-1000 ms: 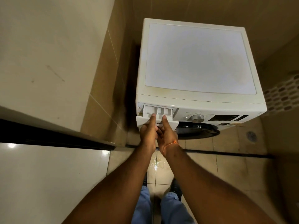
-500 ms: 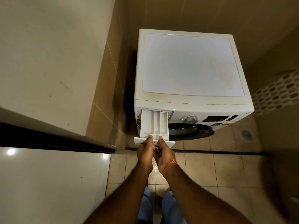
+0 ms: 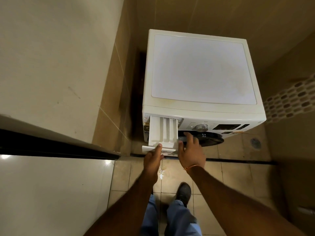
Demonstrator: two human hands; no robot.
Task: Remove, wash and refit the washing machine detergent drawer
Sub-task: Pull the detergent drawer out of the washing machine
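A white front-loading washing machine (image 3: 202,68) stands against the tiled wall. Its white detergent drawer (image 3: 162,130) sticks far out of the slot at the front's upper left, with three long compartments showing. My left hand (image 3: 153,160) grips the drawer's front panel, thumb on top and fingers underneath. My right hand (image 3: 190,150) is off the panel, fingers spread, hovering by the drawer's right side in front of the dark door (image 3: 208,138).
A wall with a dark ledge (image 3: 51,147) closes in on the left. The tiled floor (image 3: 230,181) has a wet patch (image 3: 161,172) below the drawer and a drain (image 3: 255,143) at right. My shoe (image 3: 184,191) and jeans are underneath.
The drawer has slid much farther out of the machine. My right hand has let go of the front panel and moved to the drawer's right side; my left hand still holds it.
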